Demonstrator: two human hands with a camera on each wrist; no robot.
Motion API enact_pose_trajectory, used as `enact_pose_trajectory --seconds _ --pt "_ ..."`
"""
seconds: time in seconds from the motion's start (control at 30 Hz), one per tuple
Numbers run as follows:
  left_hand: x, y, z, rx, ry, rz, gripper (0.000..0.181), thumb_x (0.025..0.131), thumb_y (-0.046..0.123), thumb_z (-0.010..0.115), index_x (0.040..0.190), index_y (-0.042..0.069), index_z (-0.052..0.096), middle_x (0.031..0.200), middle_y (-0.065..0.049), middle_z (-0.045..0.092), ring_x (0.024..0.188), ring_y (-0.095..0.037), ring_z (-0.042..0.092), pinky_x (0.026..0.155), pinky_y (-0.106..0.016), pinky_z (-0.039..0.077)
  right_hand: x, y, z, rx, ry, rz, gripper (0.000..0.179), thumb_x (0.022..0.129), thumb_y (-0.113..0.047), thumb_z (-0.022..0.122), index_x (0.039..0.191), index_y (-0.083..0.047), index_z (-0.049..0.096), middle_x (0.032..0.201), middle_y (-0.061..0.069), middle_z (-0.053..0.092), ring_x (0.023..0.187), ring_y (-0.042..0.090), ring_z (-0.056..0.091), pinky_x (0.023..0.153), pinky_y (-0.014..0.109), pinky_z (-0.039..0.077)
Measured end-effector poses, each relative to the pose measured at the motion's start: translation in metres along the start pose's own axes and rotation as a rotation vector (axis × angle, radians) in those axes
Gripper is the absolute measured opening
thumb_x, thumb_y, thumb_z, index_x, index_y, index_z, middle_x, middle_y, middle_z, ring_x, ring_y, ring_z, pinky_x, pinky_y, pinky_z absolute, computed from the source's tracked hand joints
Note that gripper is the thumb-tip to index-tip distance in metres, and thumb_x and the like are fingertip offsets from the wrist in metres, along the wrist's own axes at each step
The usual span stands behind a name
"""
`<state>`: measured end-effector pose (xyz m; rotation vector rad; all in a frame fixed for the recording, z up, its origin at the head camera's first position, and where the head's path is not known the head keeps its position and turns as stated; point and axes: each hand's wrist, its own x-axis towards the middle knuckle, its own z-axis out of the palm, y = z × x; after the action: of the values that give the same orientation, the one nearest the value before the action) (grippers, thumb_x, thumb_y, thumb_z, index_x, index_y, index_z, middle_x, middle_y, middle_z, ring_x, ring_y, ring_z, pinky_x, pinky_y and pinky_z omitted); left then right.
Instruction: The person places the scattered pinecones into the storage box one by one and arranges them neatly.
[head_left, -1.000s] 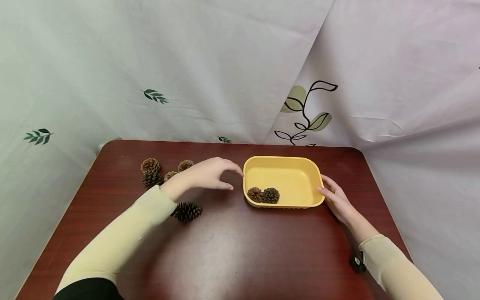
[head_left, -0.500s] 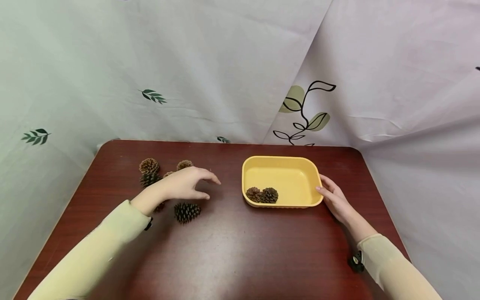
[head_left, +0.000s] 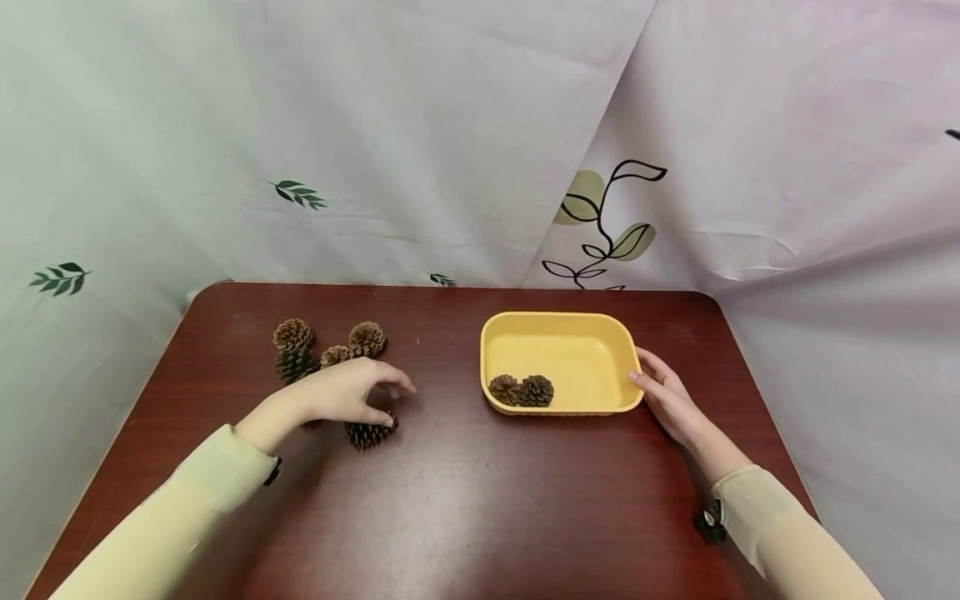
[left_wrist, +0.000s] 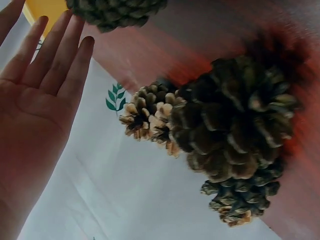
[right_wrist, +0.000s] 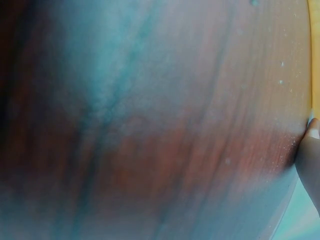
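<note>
My left hand [head_left: 341, 392] hovers over the left half of the table, fingers loosely bent and holding nothing. Just beneath its thumb lies a dark pine cone [head_left: 367, 437], partly covered; whether they touch I cannot tell. In the left wrist view the fingers [left_wrist: 70, 65] are spread near a pine cone [left_wrist: 117, 12]. Behind that hand, more pine cones [head_left: 367, 339] are grouped, one partly hidden. A yellow plastic tub [head_left: 577, 354] stands at right of centre, with two pine cones [head_left: 537, 391] in its front left corner. My right hand [head_left: 666, 396] grips its right wall, thumb on the rim.
The reddish-brown wooden table [head_left: 450, 500] has rounded back corners. A pale curtain [head_left: 420, 150] printed with leaves hangs directly behind it and along the sides.
My left hand has moved left and down, from beside the tub's left wall to above the front pine cone. My right hand keeps its grip on the tub, which stays put.
</note>
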<state>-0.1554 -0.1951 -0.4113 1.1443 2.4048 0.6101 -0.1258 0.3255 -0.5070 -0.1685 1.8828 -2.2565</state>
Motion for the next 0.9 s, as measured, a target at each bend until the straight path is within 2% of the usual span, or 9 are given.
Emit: enact_pose_trajectory --seconds 0.27,0.43,0.63,0.9 --pt "-0.008 -0.004 0.006 0.016 -0.046 -0.055 0.043 0.091 0.024 0.086 0.127 0.008 0.072 0.122 -0.005 0.076 0.109 -0.024 0.073 0.094 -0.042 0.061 0.0 0.0 0.0 -0.001 0.002 0.002 0.038 0.108 0.003 0.046 0.141 -0.014 0.052 0.128 -0.011 0.07 0.114 0.001 0.067 0.095 0.015 0.057" --pt "-0.013 -0.007 0.011 0.002 -0.061 -0.068 0.043 0.091 0.025 0.086 0.128 0.007 0.072 0.123 -0.005 0.076 0.113 -0.026 0.072 0.097 -0.045 0.061 0.001 0.0 0.0 0.01 0.006 0.001 0.039 0.108 0.004 0.046 0.139 -0.018 0.054 0.127 -0.011 0.071 0.113 0.001 0.068 0.094 0.015 0.058" --pt "-0.015 -0.009 0.019 0.017 -0.051 -0.048 0.041 0.09 0.023 0.086 0.126 0.008 0.073 0.125 -0.006 0.076 0.121 -0.032 0.07 0.105 -0.051 0.058 0.0 -0.002 0.002 -0.005 0.023 0.008 0.037 0.107 0.003 0.047 0.137 -0.018 0.054 0.126 -0.013 0.071 0.113 -0.001 0.067 0.094 0.014 0.057" --pt "-0.015 -0.013 0.027 0.044 -0.02 -0.034 0.039 0.089 0.023 0.087 0.123 0.009 0.074 0.124 -0.008 0.076 0.121 -0.032 0.071 0.105 -0.05 0.057 -0.001 -0.003 0.003 -0.016 0.017 0.015 0.036 0.108 0.002 0.047 0.138 -0.016 0.052 0.126 -0.013 0.07 0.111 0.0 0.067 0.093 0.014 0.057"
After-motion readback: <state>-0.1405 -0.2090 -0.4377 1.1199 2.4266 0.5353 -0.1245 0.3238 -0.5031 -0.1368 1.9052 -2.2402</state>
